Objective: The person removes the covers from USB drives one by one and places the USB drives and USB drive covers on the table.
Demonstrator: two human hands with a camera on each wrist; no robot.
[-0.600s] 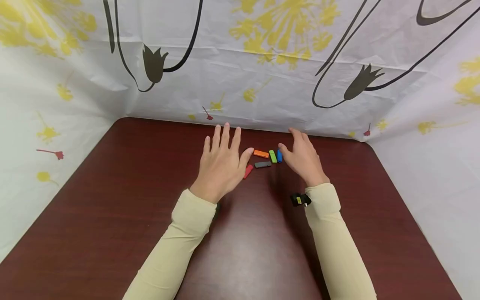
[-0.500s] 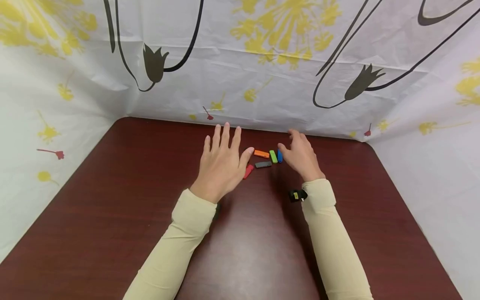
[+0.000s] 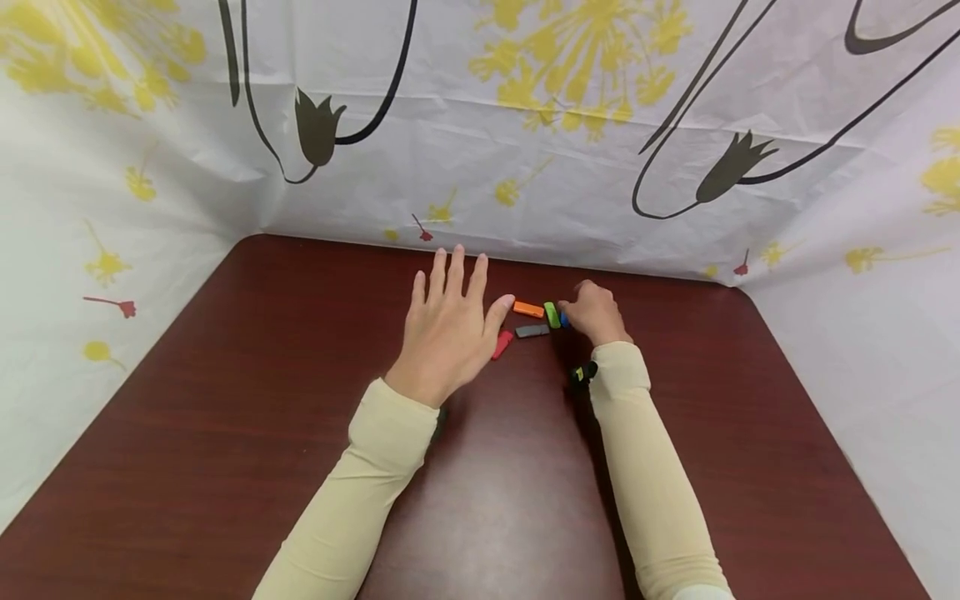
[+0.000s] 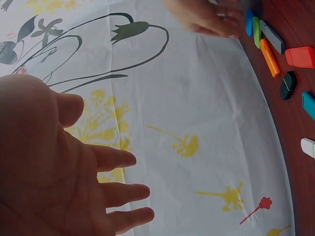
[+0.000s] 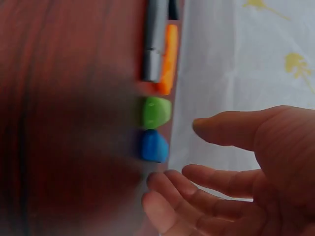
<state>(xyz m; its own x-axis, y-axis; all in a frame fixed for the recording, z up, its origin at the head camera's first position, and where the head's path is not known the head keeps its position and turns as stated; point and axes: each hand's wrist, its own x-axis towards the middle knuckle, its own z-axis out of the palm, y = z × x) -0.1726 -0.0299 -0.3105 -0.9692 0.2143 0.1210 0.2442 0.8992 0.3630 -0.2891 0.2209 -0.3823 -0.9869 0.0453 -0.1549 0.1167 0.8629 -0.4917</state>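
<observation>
My right hand (image 3: 594, 312) reaches down at the blue stick (image 3: 565, 319), which looks like a USB flash drive. In the right wrist view, the thumb and loosely bent fingers are spread beside the blue stick, with a gap between them. A green stick (image 5: 156, 112) lies alongside it. My left hand (image 3: 446, 333) hovers palm down over the table, fingers straight and spread, holding nothing. Near its thumb lies a red stick (image 3: 502, 344). An orange stick (image 3: 528, 309) and a grey stick (image 3: 532, 331) lie between the hands.
The left wrist view also shows a black stick (image 4: 288, 85), a teal stick (image 4: 309, 104) and a white stick (image 4: 308, 147), hidden below the left hand in the head view. A white flowered cloth (image 3: 480, 200) hangs behind the dark red table (image 3: 225, 400).
My right hand has moved forward and down, and now covers most of the blue stick in the head view. The left hand keeps its pose. The head view has shifted slightly.
</observation>
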